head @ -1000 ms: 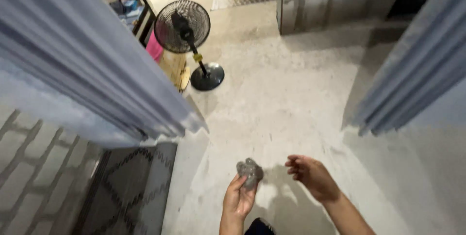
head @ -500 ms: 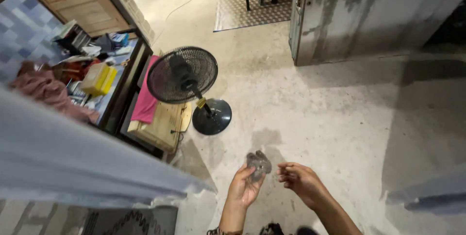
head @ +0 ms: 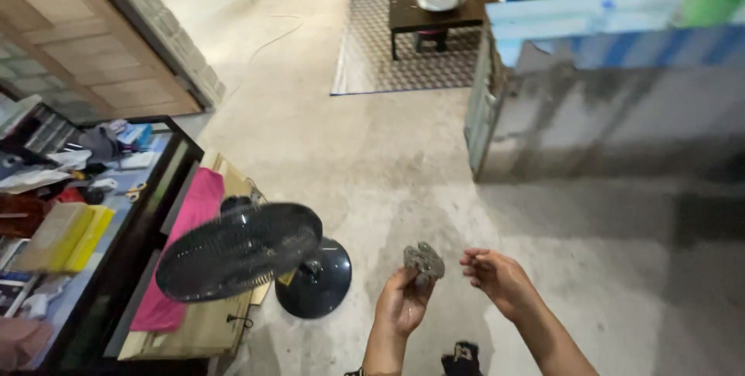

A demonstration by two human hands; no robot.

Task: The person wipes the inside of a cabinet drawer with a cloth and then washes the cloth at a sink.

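Near left on the floor, a black fan is standing; the left hand is pinching a grey dust clump, while the right hand is hovering beside it, half-curled, empty.

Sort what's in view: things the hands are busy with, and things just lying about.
In hand:
left hand holding a grey clump of dust and lint
right hand, empty, beside it

Lying about:
black standing fan
pink cloth
yellow box
dark low table
patterned rug
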